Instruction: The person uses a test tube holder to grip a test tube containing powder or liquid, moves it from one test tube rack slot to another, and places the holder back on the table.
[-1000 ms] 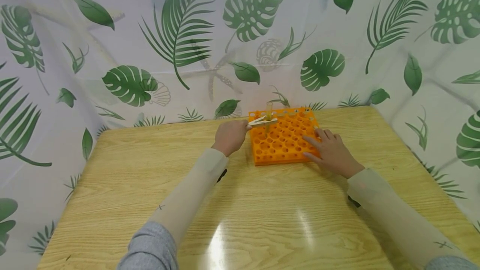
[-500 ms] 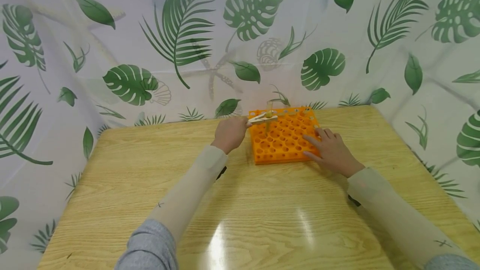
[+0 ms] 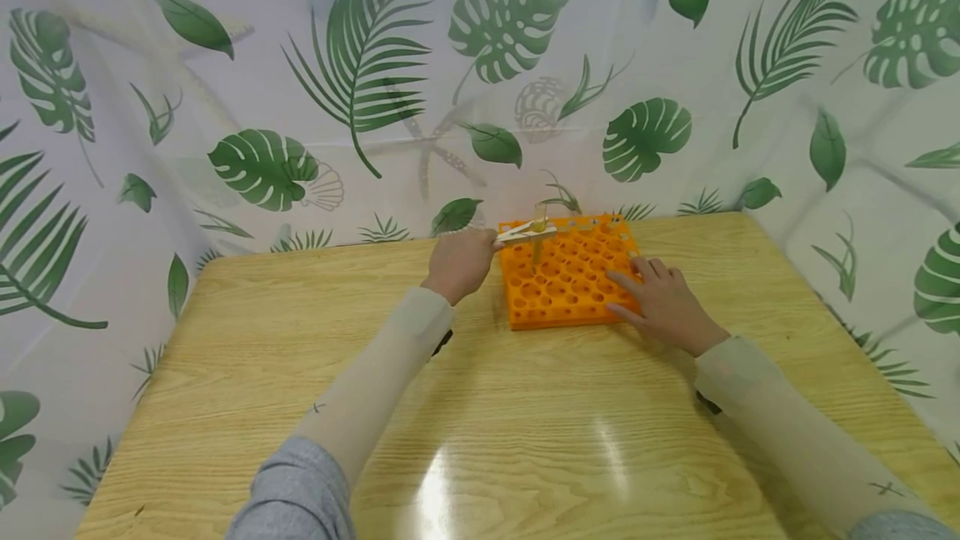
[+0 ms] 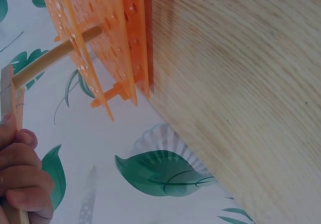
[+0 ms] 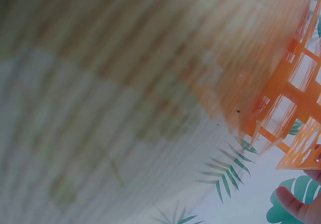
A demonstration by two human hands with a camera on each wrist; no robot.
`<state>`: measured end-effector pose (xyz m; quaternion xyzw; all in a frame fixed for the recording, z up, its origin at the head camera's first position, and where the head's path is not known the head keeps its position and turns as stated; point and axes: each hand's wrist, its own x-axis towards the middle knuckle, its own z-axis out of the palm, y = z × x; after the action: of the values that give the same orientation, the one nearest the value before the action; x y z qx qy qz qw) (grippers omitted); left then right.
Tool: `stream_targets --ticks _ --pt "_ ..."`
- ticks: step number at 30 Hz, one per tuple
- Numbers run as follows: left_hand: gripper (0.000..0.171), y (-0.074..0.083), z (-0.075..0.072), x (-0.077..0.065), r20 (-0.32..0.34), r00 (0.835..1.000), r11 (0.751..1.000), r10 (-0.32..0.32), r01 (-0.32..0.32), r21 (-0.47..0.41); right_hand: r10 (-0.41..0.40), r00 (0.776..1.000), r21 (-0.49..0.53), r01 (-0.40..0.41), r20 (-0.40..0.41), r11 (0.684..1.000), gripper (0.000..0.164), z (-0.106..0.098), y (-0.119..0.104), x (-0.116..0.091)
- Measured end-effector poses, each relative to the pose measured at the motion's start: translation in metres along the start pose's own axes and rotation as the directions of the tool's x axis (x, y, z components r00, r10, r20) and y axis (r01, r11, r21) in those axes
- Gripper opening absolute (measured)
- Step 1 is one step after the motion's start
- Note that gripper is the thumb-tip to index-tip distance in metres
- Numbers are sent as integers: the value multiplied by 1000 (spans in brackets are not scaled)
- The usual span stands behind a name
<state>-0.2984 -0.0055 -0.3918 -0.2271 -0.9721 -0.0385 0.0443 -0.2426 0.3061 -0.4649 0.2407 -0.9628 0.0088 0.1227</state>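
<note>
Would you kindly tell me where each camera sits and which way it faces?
Head: worn on the head, facing forward and down at the orange rack on the table; left hand, right hand and forearms show.
Left wrist: on that wrist, facing the clamp, tube and rack; the left hand shows.
Right wrist: on that wrist, mostly blurred, facing the rack; part of the right hand shows.
Head and left wrist share the clamp gripping the tube.

At the far side, and also at left and right, we have a pale covering printed with green leaves. Before it stands a yellowish wood-grain table, its near part showing white reflections.
</note>
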Motion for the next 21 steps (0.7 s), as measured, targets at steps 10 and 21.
stream_targets --ticks 10,21 --pt "30 1 -6 0 14 1000 1000 -9 9 -19 -2 1000 -15 2 -1 1000 54 2 1 0" --pt "32 2 -12 2 -5 1000 1000 -6 5 -18 1 1000 -22 -1 -9 1000 54 3 2 0"
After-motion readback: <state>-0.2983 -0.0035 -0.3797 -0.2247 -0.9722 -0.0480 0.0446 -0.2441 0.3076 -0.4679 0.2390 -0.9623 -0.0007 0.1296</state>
